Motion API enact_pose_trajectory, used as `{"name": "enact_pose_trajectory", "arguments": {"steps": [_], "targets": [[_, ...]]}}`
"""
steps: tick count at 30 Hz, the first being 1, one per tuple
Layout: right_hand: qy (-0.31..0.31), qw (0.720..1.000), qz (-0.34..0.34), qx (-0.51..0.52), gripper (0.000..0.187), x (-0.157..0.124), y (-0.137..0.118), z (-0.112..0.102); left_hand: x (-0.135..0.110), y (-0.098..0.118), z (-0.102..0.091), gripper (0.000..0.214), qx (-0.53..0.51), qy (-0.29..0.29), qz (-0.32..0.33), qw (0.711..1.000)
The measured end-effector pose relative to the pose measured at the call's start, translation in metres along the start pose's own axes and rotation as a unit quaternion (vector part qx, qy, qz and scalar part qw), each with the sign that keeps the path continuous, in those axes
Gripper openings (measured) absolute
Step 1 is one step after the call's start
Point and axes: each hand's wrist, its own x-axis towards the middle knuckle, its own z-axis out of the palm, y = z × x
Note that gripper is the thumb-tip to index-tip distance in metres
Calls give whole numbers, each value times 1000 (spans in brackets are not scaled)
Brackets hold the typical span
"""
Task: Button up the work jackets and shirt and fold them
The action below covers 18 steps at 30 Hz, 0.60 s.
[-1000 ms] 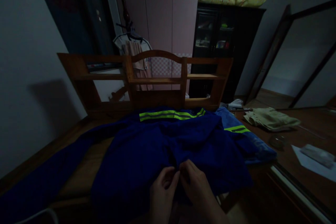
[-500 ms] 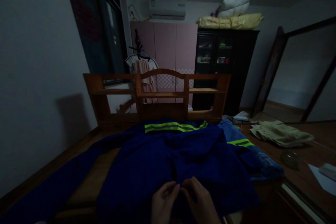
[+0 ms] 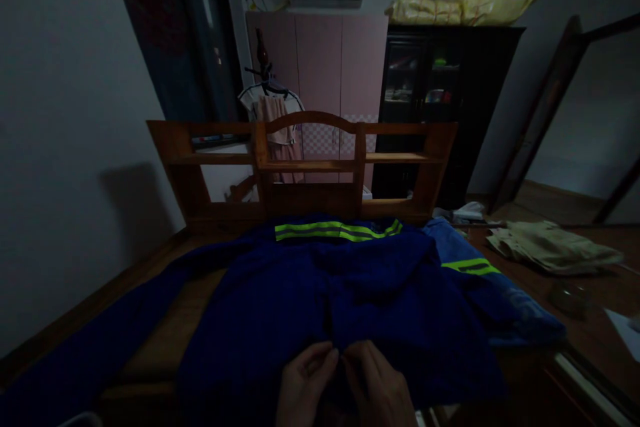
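Observation:
A dark blue work jacket (image 3: pixel 280 300) with a yellow-green reflective strip (image 3: pixel 315 231) lies spread over the wooden desk, one sleeve (image 3: pixel 145 303) stretched toward the lower left. At the jacket's near part, my left hand (image 3: pixel 306 377) pinches the blue cloth between thumb and fingers. Close beside it, almost touching, my right hand (image 3: pixel 379 380) is also closed in a pinch on the jacket's cloth. What sits right between the fingertips is too dark to make out. A fold in the fabric runs away from the fingertips toward the strip.
Behind the jacket stands a wooden shelf rack (image 3: pixel 310 165). To the right lie folded blue jeans (image 3: pixel 530 310), a pile of khaki cloth (image 3: pixel 550 248), a glass bowl (image 3: pixel 570 297) and white paper (image 3: pixel 625 333). A wall (image 3: pixel 60 147) rises on the left.
The view has tipped down and shifted slightly. Both hands stay at the same place on the jacket, with their fingertips still pinched close together.

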Motion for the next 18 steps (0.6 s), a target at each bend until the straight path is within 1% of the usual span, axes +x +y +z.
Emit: {"name": "enact_pose_trajectory", "arguments": {"steps": [3,6,8,11,12,14,16,18], "targets": [[-30,999,-13,4,19,1,2,-6,0,5,0,46,44,-25,19,999],[-28,999,-7,16,19,1,4,-5,0,9,1,44,59,-32,29,997],[-11,999,-6,29,17,2,4,-3,1,9,3,44,65,-15,27,997],[-2,999,0,51,15,6,5,1,4,6,6,44,61,36,36,997],[-2,998,9,63,14,7,5,1,6,5,7,45,59,46,37,996],[-3,993,52,103,13,10,5,1,8,4,7,46,63,42,27,997],[-4,980,115,162,13,12,4,0,9,5,8,47,70,32,14,997],[-10,963,164,215,13,13,3,-2,9,6,10,46,73,37,14,997]]}}
